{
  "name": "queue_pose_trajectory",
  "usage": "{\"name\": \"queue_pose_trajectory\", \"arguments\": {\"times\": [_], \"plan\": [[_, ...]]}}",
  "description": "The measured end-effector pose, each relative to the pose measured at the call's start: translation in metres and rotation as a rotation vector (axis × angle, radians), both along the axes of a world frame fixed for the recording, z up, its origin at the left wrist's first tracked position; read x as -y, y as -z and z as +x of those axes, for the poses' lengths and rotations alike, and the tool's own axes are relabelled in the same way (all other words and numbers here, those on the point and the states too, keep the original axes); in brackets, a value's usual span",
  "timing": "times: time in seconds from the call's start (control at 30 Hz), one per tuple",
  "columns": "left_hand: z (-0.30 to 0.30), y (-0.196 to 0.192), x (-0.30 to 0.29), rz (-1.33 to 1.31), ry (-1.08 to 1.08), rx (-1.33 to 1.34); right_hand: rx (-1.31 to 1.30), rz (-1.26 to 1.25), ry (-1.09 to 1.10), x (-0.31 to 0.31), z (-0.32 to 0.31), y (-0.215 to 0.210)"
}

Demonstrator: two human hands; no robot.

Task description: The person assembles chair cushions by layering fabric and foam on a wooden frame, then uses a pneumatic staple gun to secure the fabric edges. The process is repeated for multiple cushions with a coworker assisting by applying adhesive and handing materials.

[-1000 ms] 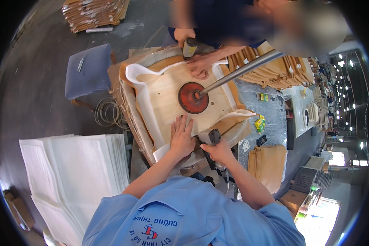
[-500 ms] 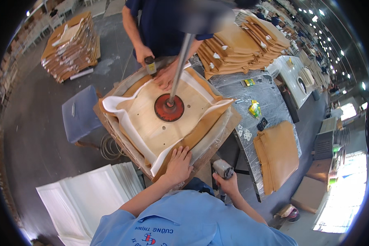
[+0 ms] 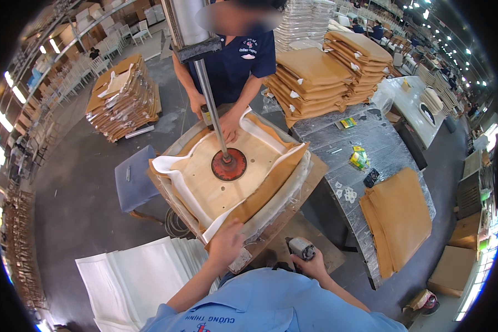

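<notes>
A wooden seat board (image 3: 205, 188) lies on a bench, wrapped in tan fabric with a white lining (image 3: 282, 166), and a red round press pad (image 3: 229, 164) on a steel rod pins it down. My left hand (image 3: 225, 243) rests on the fabric at the board's near edge. Low beside the bench, my right hand (image 3: 310, 264) grips a grey staple gun (image 3: 301, 247). Across the bench a person in a dark blue shirt has one hand (image 3: 228, 126) on the far edge and holds a tool (image 3: 206, 117) in the other.
White fabric sheets (image 3: 133, 282) are stacked at my lower left, beside a blue-grey stool (image 3: 133, 180). A grey table (image 3: 371, 149) on the right carries tan covers (image 3: 398, 216) and small items. Piles of tan cushions (image 3: 321, 77) and a pallet stack (image 3: 124, 97) stand behind.
The view has tilted up and pulled back, so the bench sits lower and farther. My left hand slid to the near edge of the fabric; my right hand dropped lower with the staple gun.
</notes>
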State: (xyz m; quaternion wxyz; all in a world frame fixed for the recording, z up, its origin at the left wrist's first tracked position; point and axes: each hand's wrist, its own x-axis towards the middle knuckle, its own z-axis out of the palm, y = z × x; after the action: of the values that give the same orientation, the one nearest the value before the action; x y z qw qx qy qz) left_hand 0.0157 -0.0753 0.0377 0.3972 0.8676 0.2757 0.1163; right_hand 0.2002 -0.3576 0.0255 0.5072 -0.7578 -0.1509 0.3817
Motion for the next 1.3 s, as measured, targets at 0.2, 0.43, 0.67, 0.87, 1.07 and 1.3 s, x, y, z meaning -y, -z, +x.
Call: {"name": "queue_pose_trajectory", "arguments": {"times": [0.2, 0.43, 0.67, 0.87, 1.07, 1.3], "plan": [[-0.062, 0.01, -0.069, 0.252, -0.676, -0.012, 0.001, 0.032, -0.044, -0.004, 0.016, 0.004], [-0.058, 0.042, -0.049, 0.022, -0.481, -0.255, -0.106, 0.141, 0.052, -0.015, 0.001, -0.02], [-0.052, 0.021, -0.023, -0.072, -0.306, -0.285, -0.01, 0.068, -0.097, -0.093, 0.073, -0.027], [-0.035, 0.039, -0.021, 0.196, -0.031, -0.224, 0.251, -0.101, -0.335, -0.195, 0.189, -0.065], [-0.022, 0.049, -0.025, 0.025, -0.095, -0.246, 0.49, -0.244, -0.649, -0.281, 0.256, -0.075], [-0.001, 0.048, -0.002, -0.05, -0.248, -0.247, 0.532, -0.262, -1.037, -0.369, 0.298, -0.072]]}}
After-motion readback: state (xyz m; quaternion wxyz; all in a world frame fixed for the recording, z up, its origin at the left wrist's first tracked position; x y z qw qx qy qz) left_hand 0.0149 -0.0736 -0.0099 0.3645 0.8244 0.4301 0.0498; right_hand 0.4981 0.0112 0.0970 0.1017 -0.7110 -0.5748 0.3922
